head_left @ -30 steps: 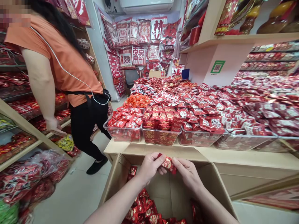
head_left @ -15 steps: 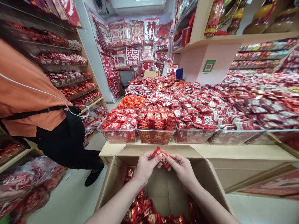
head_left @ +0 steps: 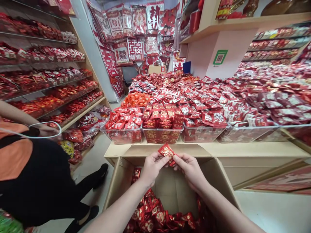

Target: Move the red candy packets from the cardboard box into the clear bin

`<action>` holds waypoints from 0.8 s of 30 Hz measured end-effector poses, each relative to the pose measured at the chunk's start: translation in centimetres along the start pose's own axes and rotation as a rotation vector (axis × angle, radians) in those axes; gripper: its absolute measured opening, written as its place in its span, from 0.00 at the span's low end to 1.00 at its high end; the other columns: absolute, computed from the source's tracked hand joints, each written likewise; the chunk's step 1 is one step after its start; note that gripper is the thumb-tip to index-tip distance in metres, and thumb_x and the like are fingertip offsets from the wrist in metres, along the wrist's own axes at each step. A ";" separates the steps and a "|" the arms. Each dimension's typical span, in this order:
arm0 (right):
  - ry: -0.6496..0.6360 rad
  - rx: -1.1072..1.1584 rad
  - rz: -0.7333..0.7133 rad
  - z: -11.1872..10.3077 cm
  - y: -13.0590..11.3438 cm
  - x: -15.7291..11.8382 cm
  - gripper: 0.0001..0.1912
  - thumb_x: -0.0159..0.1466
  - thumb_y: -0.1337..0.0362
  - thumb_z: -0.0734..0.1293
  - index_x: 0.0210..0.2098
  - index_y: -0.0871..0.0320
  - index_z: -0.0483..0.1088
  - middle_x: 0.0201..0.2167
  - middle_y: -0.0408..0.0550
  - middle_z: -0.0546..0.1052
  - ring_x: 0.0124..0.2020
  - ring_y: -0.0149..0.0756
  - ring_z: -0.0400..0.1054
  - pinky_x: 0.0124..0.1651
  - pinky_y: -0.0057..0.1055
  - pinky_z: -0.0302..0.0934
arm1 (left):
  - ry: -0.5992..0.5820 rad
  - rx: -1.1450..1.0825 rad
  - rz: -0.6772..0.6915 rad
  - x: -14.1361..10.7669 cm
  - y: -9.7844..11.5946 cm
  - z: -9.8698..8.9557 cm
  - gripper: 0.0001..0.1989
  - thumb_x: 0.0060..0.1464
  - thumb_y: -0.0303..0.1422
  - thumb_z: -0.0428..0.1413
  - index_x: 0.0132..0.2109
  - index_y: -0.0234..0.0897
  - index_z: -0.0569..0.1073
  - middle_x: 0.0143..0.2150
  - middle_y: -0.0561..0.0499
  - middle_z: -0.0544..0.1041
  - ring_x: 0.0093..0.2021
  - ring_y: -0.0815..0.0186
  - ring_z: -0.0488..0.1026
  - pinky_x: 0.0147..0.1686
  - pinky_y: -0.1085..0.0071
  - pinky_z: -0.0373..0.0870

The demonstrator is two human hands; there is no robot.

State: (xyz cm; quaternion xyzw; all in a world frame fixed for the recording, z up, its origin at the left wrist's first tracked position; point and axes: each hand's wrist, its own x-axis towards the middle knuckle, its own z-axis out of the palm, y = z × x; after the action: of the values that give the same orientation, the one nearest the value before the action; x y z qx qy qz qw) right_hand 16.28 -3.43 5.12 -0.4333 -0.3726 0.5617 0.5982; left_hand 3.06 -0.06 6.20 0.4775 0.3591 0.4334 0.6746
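Observation:
A small red candy packet (head_left: pixel 167 151) with gold print is pinched between both my hands, above the open cardboard box (head_left: pixel 111 181). My left hand (head_left: pixel 153 165) grips its lower left side, thumb on the front. On its lower right edge, the thumb and fingers of my right hand (head_left: pixel 186 166) are closed. Below my wrists, several similar red packets (head_left: pixel 155 210) lie heaped in the near part of the box, and one more packet (head_left: pixel 136 173) sits by its left wall. My forearms hide part of the box's inside.
Clear plastic bins (head_left: pixel 161 136) heaped with red packets line the counter (head_left: pixel 194 147) beyond the box. Another person (head_left: pixel 43 174) in orange and black stands at the left, before shelves (head_left: pixel 48 64) of packets. A cabinet shelf (head_left: pixel 233 22) overhangs the right side.
The packet is turned slightly more face-up, still held in both hands. At the left, the other person has shifted toward the lower left, and an arm of theirs now shows.

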 end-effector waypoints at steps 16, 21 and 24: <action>-0.094 -0.571 -0.185 -1.0 -2.6 -0.2 0.16 0.56 0.57 0.62 0.41 0.57 0.67 0.30 0.47 0.74 0.28 0.34 0.67 0.31 0.30 0.64 | -0.057 0.273 0.086 -0.8 0.4 0.6 0.09 0.40 0.32 0.59 0.29 0.29 0.70 0.22 0.55 0.66 0.23 0.75 0.62 0.24 0.78 0.60; -0.038 -0.732 -0.380 -1.3 -8.4 3.6 0.11 0.55 0.58 0.62 0.31 0.59 0.69 0.28 0.47 0.74 0.30 0.35 0.67 0.34 0.31 0.62 | -0.043 0.150 0.089 -0.8 0.3 0.4 0.12 0.46 0.34 0.55 0.38 0.33 0.68 0.29 0.51 0.70 0.28 0.72 0.67 0.31 0.74 0.64; 0.178 -0.924 -0.604 -2.3 -13.0 10.3 0.13 0.55 0.58 0.62 0.34 0.60 0.69 0.29 0.48 0.75 0.30 0.35 0.67 0.34 0.32 0.61 | -0.051 0.215 0.053 -0.9 0.1 0.2 0.10 0.48 0.34 0.53 0.37 0.32 0.68 0.28 0.51 0.70 0.27 0.72 0.68 0.29 0.75 0.63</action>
State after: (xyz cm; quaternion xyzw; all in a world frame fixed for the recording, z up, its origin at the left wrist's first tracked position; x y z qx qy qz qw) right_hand 23.94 6.64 16.07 -0.5702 -0.6358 0.1047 0.5096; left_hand 2.85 -0.94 6.44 0.5673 0.3737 0.3977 0.6167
